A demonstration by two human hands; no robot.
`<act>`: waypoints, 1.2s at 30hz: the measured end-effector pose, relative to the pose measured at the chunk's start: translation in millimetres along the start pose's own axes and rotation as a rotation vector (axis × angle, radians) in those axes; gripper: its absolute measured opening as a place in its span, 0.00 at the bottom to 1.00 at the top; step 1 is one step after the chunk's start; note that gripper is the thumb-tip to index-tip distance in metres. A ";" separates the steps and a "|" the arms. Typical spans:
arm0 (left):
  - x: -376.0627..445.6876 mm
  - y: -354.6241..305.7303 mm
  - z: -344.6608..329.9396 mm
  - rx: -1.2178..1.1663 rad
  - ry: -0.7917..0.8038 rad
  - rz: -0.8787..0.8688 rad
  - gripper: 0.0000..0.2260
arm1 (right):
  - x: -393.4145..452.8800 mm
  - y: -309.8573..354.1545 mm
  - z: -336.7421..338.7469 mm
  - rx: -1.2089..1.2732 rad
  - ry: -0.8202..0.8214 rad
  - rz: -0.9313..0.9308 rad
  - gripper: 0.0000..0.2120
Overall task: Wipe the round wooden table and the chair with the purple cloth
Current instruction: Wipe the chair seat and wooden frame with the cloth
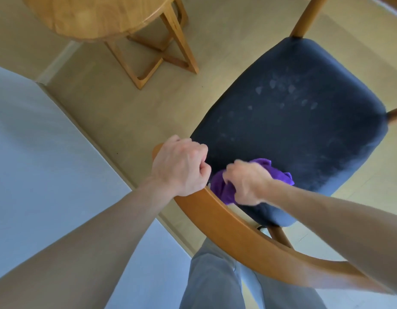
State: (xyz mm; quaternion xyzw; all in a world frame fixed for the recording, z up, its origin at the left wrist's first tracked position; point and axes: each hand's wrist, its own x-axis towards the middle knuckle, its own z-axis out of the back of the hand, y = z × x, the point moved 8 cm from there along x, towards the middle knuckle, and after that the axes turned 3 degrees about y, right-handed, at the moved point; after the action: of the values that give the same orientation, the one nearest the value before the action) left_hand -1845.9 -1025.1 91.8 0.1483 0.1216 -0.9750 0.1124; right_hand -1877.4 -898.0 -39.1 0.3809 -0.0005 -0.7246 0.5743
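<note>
Head view, looking down. Far left: pale grey-blue surface [37, 163], what it is cannot be told; it meets the beige floor [117, 112] along a diagonal edge. Upper left: round wooden worktop [92, 16], only its near part in frame, crossed wooden legs [168, 52] below it on the floor. No containers in sight.

Left hand [179, 166]: fingers curled tight round the left end of the chair's curved wooden backrest [237, 228], clamped on it, knuckles up. Forearm runs in from the lower left.

Just right of it, hands near but not touching: right hand [246, 184] clamped on the purple cloth [222, 190], bunched, fingers curled into it. Cloth sits at the rear edge of the seat, just inside the backrest, and shows on both sides of the hand. Whether the cloth presses on the seat or the rail cannot be told.

Centre to right: chair's dark navy seat [300, 121], padded, with pale smudges and dusty streaks across the middle and right side. Wooden chair leg [309, 16] runs off the top; another shows at the right edge.

Bottom centre: person's grey trousers [215, 284], behind the backrest.
</note>
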 end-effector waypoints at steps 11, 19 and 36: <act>2.5 -2.3 -0.8 0.033 -0.005 -0.036 0.10 | 60.0 15.3 17.6 -0.042 -0.207 -0.155 0.27; 1.3 0.0 -0.3 -0.001 -0.015 -0.028 0.11 | -31.9 -8.2 -39.4 -0.075 0.084 -0.036 0.07; -0.6 0.4 -2.1 0.067 -0.045 -0.043 0.11 | -49.7 1.2 -52.1 -0.202 0.051 0.074 0.07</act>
State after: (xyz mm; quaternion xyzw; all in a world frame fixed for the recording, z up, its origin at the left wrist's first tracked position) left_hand -1844.6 -1024.8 89.9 0.1275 0.0895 -0.9837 0.0892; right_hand -1845.2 -834.3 -48.2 0.3393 0.0731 -0.6893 0.6359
